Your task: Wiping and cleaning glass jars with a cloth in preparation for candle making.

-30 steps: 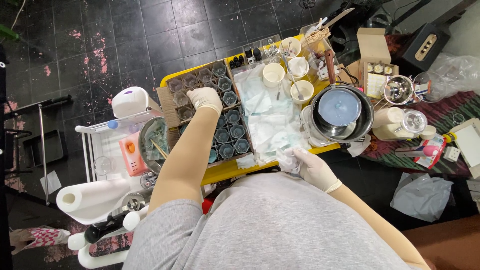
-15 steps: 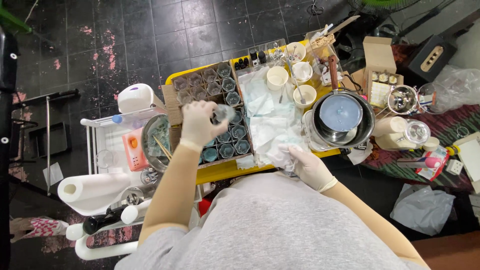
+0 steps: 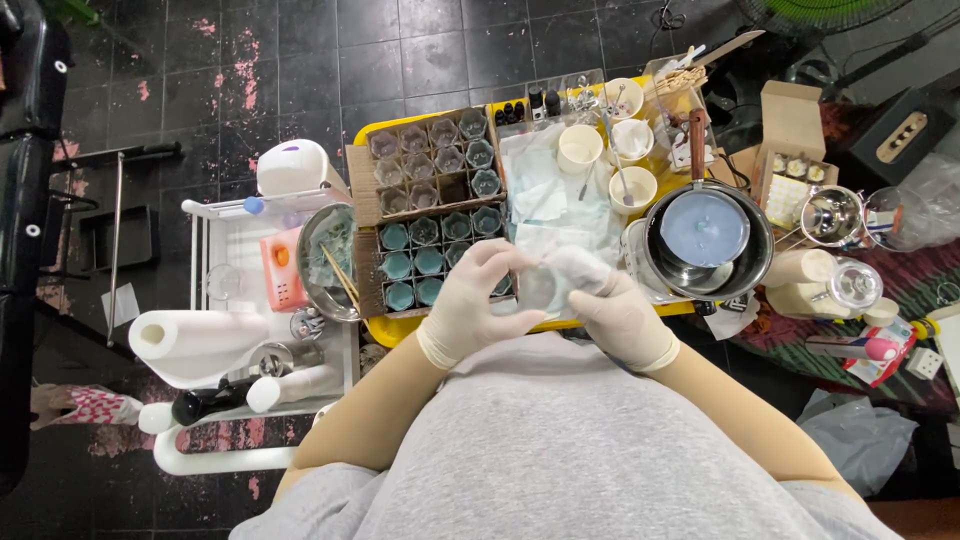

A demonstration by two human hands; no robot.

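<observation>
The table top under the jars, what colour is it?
Bright yellow; the table edge shows best in the head view, around the cardboard trays.

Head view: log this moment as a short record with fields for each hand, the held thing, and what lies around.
left hand: gloved left hand, fingers on the rim of a small clear glass jar
right hand: gloved right hand, wiping the jar with a white tissue
held over: front edge of the yellow tray
behind the hands: cardboard boxes of glass jars, white cups
right side: metal pan holding pale blue liquid
left side: paper towel roll on a white cart
</observation>
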